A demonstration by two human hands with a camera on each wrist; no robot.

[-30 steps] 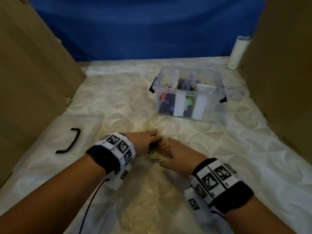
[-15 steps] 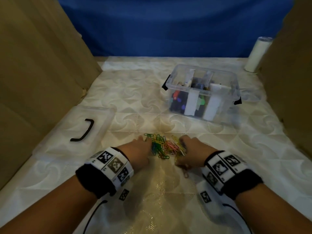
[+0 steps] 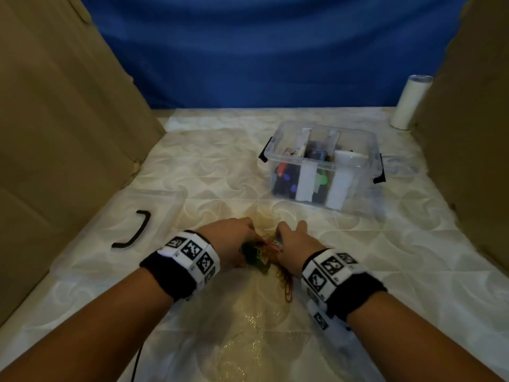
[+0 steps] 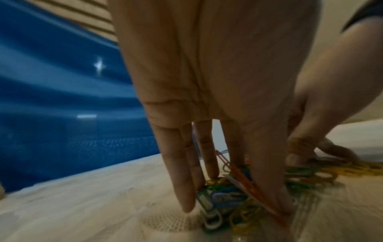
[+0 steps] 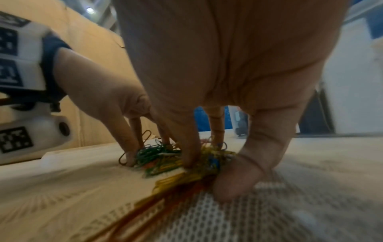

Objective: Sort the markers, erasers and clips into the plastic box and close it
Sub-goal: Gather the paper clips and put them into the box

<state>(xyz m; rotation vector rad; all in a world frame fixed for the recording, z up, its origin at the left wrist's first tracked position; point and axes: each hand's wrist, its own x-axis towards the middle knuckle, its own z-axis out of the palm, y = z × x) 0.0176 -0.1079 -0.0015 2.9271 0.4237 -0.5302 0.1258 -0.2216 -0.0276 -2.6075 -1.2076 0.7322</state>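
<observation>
A pile of coloured paper clips [image 3: 264, 253] lies on the patterned cloth near me. My left hand [image 3: 248, 244] and right hand [image 3: 283, 241] close on it from either side. In the left wrist view the left hand [image 4: 238, 206] pinches a bunch of clips [image 4: 225, 197] between fingers and thumb. In the right wrist view the right hand [image 5: 209, 176] grips clips [image 5: 157, 155] between forefinger and thumb. The clear plastic box [image 3: 366, 172] stands open further back to the right, with markers [image 3: 283, 177] in its left compartment.
The box's clear lid [image 3: 162, 205], with a black handle [image 3: 135, 230], lies flat on the left. Cardboard walls [image 3: 55, 133] stand on both sides and a blue cloth hangs behind. A white cylinder [image 3: 407, 103] stands at the back right.
The hands have drawn together, squeezing the spread clips into a tight bunch between them. The head view has shifted a little.
</observation>
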